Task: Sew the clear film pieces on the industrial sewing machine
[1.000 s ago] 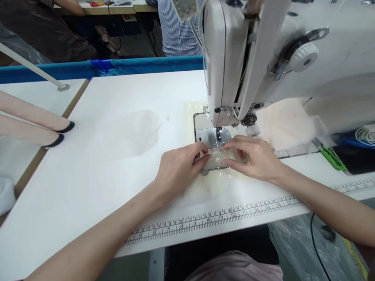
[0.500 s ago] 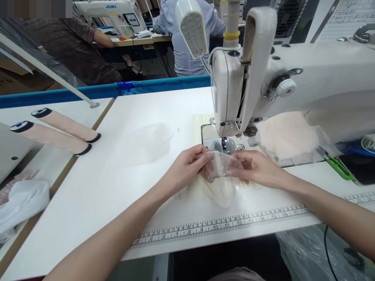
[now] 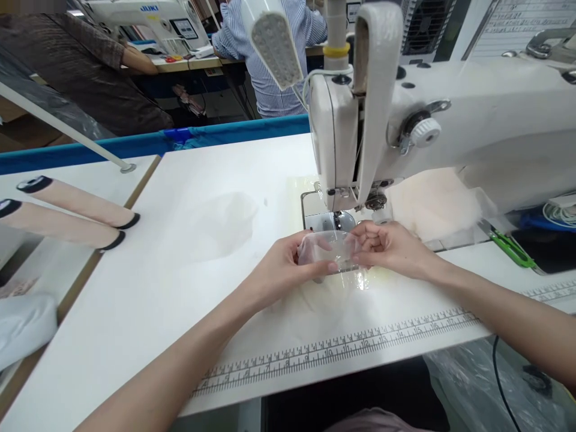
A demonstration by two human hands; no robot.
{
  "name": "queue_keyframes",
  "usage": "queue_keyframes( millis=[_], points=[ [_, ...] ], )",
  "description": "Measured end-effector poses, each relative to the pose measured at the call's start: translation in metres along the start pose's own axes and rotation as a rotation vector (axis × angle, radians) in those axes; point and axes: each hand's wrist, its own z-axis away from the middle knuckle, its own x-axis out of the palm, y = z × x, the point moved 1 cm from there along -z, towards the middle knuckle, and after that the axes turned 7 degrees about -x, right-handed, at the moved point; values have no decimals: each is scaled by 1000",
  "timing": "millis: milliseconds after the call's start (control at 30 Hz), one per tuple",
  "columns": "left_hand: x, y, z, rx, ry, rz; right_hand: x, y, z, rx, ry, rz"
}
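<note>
A small piece of sheer, whitish fabric is stretched between my two hands, just in front of the needle area of a white sewing machine. My left hand grips its left end, thumb laid across the front and fingers behind. At the right end, my right hand pinches the edge between thumb and fingers. Behind the fabric show the metal needle plate and the presser foot. Another thin sheer piece lies flat on the table to the left.
Peach sheer fabric lies under the machine arm, beside green-handled snips. Two peach thread cones or rolls lie at the left. A printed ruler runs along the front edge. Two people are beyond the blue cloth edge.
The fabric between my hands has been spread wider and flatter, and my left thumb now reaches across its lower edge. The whole view has shifted, so the scene sits further left.
</note>
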Motion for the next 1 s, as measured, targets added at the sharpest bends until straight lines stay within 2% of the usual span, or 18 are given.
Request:
queue_keyframes(
  millis=[133, 267, 433, 600, 700, 833, 1000],
  points=[
    [10, -2, 3, 99, 58, -85, 9, 1, 0, -80, 96, 36],
    [16, -8, 3, 250, 185, -164, 12, 2, 2, -137, 168, 16],
    [15, -14, 2, 372, 282, -219, 13, 2, 4, -100, 144, -80],
    [17, -10, 2, 410, 245, -270, 18, 3, 2, -259, 179, -9],
    [20, -8, 2, 461, 231, -314, 19, 3, 5, -320, 153, 96],
    [21, -14, 2, 559, 337, -487, 20, 3, 9, -390, 94, 174],
    [20, -19, 2, 757, 450, -615, 21, 5, 11, -466, 119, 244]
  ],
)
